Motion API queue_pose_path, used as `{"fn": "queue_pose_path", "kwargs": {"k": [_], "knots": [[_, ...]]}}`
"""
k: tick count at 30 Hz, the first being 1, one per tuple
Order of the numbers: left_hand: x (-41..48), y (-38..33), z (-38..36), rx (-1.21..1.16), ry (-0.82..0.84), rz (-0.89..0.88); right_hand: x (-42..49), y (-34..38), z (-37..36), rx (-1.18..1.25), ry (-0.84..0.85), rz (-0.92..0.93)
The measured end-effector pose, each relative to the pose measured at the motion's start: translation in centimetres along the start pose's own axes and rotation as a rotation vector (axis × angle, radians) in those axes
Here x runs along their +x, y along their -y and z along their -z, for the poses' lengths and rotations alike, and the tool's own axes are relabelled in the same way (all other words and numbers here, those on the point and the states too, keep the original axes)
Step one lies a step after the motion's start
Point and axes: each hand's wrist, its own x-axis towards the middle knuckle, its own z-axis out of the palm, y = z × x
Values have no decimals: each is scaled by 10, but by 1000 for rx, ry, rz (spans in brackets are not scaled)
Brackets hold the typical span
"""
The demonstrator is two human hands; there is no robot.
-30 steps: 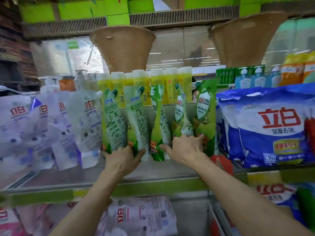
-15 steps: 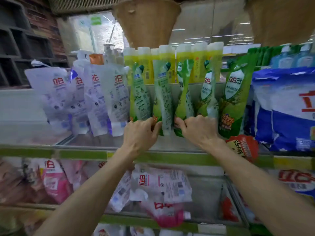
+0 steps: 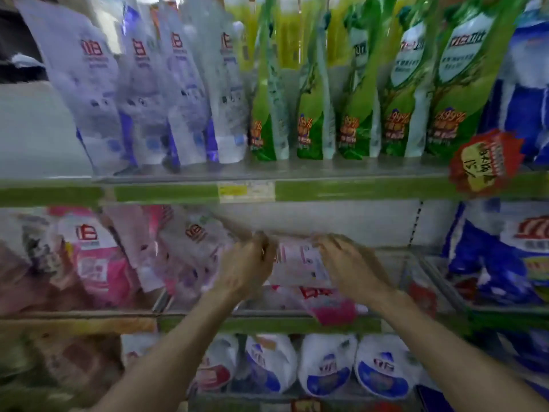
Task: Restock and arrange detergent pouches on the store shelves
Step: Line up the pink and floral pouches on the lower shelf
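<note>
Both hands, the left hand [image 3: 248,267] and the right hand [image 3: 344,263], curl half-closed on one white-pink pouch [image 3: 297,261] lying on the middle shelf [image 3: 267,324]. It may slide off, because another pouch [image 3: 329,307] beneath already overhangs the edge.

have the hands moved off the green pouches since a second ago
Yes. Both the left hand and right hand dropped below the green shelf edge, onto a white-pink pouch.
</note>
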Motion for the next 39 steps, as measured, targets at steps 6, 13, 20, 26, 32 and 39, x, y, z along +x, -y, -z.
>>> {"fn": "queue_pose_path", "kwargs": {"k": [6,13,20,26,32,39], "knots": [[-2,37,-68,-233,176,272,-30,-23,-76,101,86,-114],[29,-4,-72,-1027,-33,402,-26,-40,-102,93,-20,-78],[60,-109,-74,-1557,-94,230,-17,-77,-96,541,-264,-386],[69,-155,-114,-1450,-2,185,-28,-133,-78,939,-374,-697],[43,-178,-196,-987,205,272,-50,-160,-58,949,-458,-781],[52,-226,-246,-1313,197,200,-69,-198,-59,1099,-555,-799]]}}
